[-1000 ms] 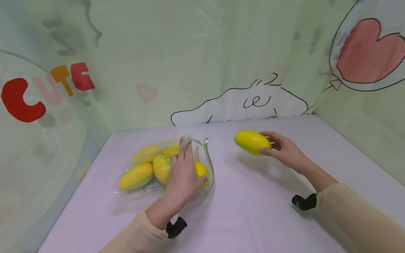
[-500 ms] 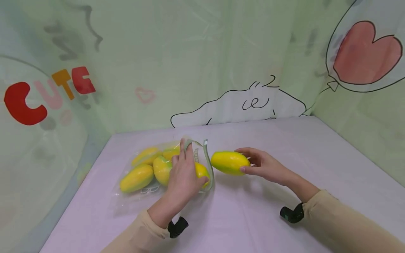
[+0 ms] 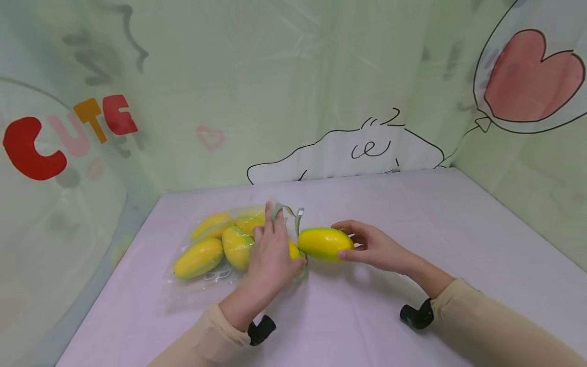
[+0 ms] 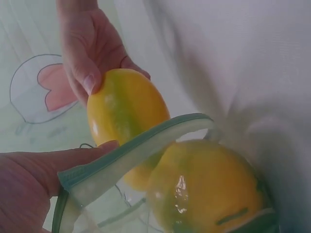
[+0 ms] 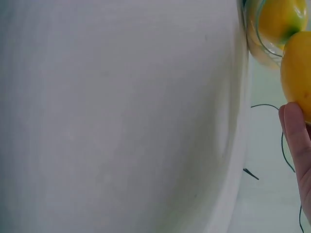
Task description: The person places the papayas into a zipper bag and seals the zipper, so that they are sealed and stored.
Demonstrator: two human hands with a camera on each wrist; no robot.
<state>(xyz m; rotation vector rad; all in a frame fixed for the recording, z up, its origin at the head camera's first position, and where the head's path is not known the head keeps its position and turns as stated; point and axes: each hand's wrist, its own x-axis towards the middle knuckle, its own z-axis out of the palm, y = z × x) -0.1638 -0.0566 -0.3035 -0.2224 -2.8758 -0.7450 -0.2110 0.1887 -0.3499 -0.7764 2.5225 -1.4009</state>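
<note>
Straight-fingered left grip [image 3: 271, 256] partly hides bagged fruit [image 3: 294, 251]; right grip [image 3: 373, 248] holds loose fruit [image 3: 323, 243]

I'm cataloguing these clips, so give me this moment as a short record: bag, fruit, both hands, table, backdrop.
Bag: clear, green-edged, mouth open
Bagged fruit: five visible, yellow-green
Held fruit: yellow-green, at the bag's mouth
Left hand: touches the bag at its mouth
Right hand: grips the held fruit by one end
Table: pale lilac
Backdrop: pale green, with "CUTE" lettering and a heart balloon
</note>
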